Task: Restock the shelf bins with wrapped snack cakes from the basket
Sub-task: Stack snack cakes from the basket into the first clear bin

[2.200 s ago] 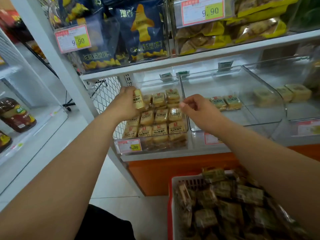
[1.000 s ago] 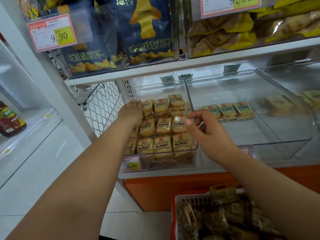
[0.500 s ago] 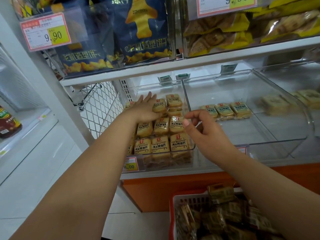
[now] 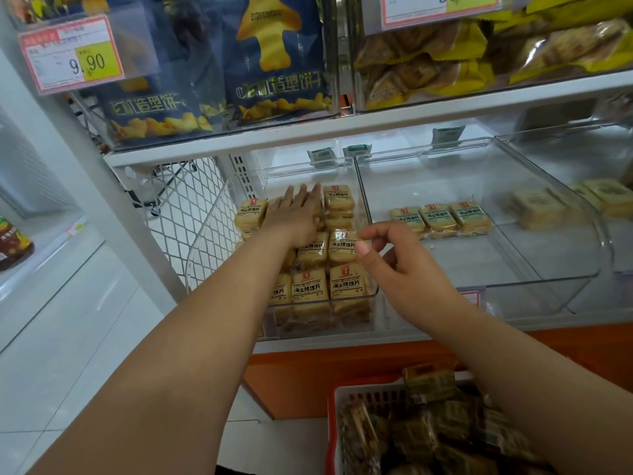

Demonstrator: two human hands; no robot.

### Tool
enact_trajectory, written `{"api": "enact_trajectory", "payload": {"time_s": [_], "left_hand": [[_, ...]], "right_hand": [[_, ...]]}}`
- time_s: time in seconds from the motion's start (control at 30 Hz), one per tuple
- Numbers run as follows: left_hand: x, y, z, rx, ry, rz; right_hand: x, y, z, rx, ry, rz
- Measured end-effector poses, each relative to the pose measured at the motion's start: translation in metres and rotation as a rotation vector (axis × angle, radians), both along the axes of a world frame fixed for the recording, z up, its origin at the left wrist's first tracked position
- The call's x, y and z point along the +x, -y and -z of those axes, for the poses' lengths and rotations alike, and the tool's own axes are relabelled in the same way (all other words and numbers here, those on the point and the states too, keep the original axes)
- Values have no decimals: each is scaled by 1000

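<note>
A clear left shelf bin (image 4: pixel 209 241) holds several rows of yellow wrapped snack cakes (image 4: pixel 310 284). My left hand (image 4: pixel 296 214) lies flat with straight fingers on the cakes at the back middle of that bin. My right hand (image 4: pixel 399 265) hovers at the bin's right wall, fingers loosely curled, thumb tip by a cake in the right column; it holds nothing that I can see. The middle bin (image 4: pixel 548 269) holds three cakes (image 4: pixel 440 217) in a row. A red and white basket (image 4: pixel 363 399) at the bottom right is heaped with wrapped cakes (image 4: pixel 428 437).
The upper shelf carries dark blue snack bags (image 4: pixel 274 63) and yellow packs (image 4: pixel 428 70) behind price tags. A third bin (image 4: pixel 565 156) at the right holds pale cakes (image 4: pixel 537 207). A wire mesh panel (image 4: pixel 191 214) stands left of the bin. An orange base (image 4: pixel 342 371) runs under the shelf.
My left hand set a cake into the back left of the left bin, let go, and slid flat onto the back middle cakes. My right hand stayed at the bin's right wall.
</note>
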State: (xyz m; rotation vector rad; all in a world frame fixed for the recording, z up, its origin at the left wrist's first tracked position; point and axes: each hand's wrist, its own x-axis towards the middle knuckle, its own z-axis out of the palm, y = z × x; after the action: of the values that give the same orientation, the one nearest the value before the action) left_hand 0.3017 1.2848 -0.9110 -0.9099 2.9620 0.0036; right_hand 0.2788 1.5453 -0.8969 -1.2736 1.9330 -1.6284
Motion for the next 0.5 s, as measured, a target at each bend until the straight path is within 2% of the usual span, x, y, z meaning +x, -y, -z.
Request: {"api": "enact_trajectory", "payload": {"time_s": [0.1, 0.33, 0.4, 0.5], "left_hand": [[-1, 0, -3, -2, 11, 10], [-24, -17, -7, -141, -50, 154], [-27, -16, -5, -80, -125, 162], [-23, -11, -5, 123, -278, 136]], "right_hand": [[0, -2, -1, 10, -2, 2], [0, -4, -1, 27, 20, -13], [-1, -5, -1, 25, 26, -20], [-2, -6, -1, 16, 34, -29]]}}
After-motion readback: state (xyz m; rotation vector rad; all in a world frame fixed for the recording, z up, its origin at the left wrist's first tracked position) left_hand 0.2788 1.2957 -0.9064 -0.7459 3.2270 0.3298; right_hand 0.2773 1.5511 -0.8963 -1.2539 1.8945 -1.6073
